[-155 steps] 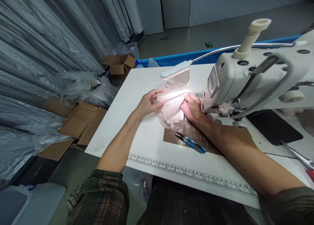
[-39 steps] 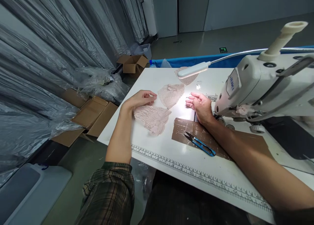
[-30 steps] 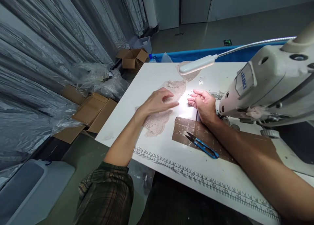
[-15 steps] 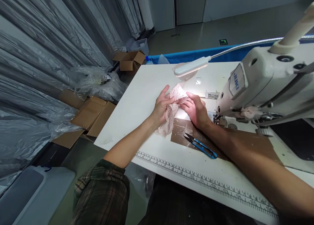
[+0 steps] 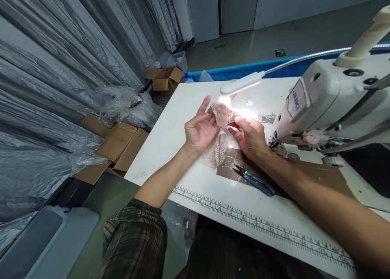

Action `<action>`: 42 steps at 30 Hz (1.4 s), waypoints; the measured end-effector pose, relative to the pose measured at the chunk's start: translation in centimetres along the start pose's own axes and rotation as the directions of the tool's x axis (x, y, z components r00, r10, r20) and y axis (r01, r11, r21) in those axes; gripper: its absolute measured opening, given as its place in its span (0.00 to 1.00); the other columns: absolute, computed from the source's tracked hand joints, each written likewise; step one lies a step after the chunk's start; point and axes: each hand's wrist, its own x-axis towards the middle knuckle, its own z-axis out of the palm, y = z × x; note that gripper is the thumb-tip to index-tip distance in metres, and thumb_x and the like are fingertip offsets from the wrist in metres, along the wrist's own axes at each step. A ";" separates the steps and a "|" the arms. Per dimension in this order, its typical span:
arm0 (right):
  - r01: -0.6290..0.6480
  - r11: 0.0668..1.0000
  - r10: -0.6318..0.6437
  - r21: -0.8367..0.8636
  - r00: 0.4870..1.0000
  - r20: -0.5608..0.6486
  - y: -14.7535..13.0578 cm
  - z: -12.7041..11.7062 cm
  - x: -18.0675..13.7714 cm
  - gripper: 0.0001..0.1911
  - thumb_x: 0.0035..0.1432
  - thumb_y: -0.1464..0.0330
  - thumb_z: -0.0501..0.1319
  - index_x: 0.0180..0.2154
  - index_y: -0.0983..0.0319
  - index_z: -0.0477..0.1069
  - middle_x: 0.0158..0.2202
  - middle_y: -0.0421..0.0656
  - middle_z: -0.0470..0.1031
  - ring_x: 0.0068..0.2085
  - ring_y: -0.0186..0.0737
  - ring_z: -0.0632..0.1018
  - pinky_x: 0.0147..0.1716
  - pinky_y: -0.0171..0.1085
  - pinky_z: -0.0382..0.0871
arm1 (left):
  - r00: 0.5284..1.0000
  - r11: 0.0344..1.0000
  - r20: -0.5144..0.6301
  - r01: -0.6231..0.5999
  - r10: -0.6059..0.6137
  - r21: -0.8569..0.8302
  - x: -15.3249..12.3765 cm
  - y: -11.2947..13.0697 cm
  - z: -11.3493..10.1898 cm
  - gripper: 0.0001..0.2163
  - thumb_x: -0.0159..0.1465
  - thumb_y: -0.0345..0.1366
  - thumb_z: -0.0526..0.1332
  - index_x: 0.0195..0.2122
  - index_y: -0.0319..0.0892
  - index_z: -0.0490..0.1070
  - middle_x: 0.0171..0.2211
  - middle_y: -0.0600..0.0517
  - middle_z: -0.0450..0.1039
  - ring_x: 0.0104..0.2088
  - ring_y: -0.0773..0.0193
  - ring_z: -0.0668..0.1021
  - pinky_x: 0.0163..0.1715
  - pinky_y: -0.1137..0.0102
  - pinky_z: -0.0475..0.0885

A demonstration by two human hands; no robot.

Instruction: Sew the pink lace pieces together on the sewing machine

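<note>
Pale pink lace pieces (image 5: 222, 120) are lifted off the white table (image 5: 176, 124), held between both hands under the small lamp (image 5: 242, 83). My left hand (image 5: 199, 128) grips the lace from the left with thumb and palm, fingers partly stretched upward. My right hand (image 5: 251, 135) pinches the lace's right edge. The lower scalloped end of the lace (image 5: 217, 153) hangs down and touches the table beside a brown patch (image 5: 231, 165).
A white sewing machine (image 5: 329, 104) stands at the right. Blue thread snips (image 5: 254, 180) lie on the brown patch. A printed ruler (image 5: 258, 226) runs along the table's near edge. Cardboard boxes (image 5: 122, 145) and plastic-wrapped rolls (image 5: 61, 68) fill the left side.
Two lace pieces lay apart on the table. My left hand drew them together, then both hands gathered them and raised them off the table under the lamp.
</note>
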 end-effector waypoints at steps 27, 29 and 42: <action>0.218 0.923 -0.235 -0.318 0.972 -0.016 0.6 -1.8 2.4 0.10 0.45 0.68 0.62 0.34 0.56 0.67 0.35 0.41 0.75 0.33 0.40 0.78 0.31 0.38 0.74 | 0.966 1.000 -0.260 -0.005 -0.001 -0.024 2.6 -2.1 -1.6 0.11 0.66 0.29 0.66 0.49 0.43 0.78 0.33 0.55 0.78 0.39 0.70 0.81 0.50 0.73 0.78; 0.221 0.919 -0.238 -0.326 0.971 -0.013 0.8 -2.1 2.6 0.11 0.45 0.69 0.61 0.35 0.56 0.67 0.36 0.41 0.75 0.35 0.41 0.78 0.35 0.40 0.75 | 0.966 1.000 -0.258 0.004 -0.006 -0.010 2.5 -2.3 -1.5 0.11 0.66 0.31 0.67 0.50 0.44 0.78 0.32 0.55 0.77 0.39 0.71 0.81 0.51 0.73 0.77; 0.136 0.954 -0.163 -0.268 0.983 -0.081 1.6 -2.5 3.6 0.12 0.41 0.67 0.59 0.34 0.57 0.69 0.35 0.41 0.75 0.27 0.39 0.75 0.31 0.42 0.75 | 0.983 0.999 -0.184 0.016 -0.024 -0.042 2.6 -2.7 -2.0 0.11 0.65 0.31 0.62 0.48 0.40 0.77 0.28 0.55 0.73 0.42 0.66 0.81 0.56 0.64 0.76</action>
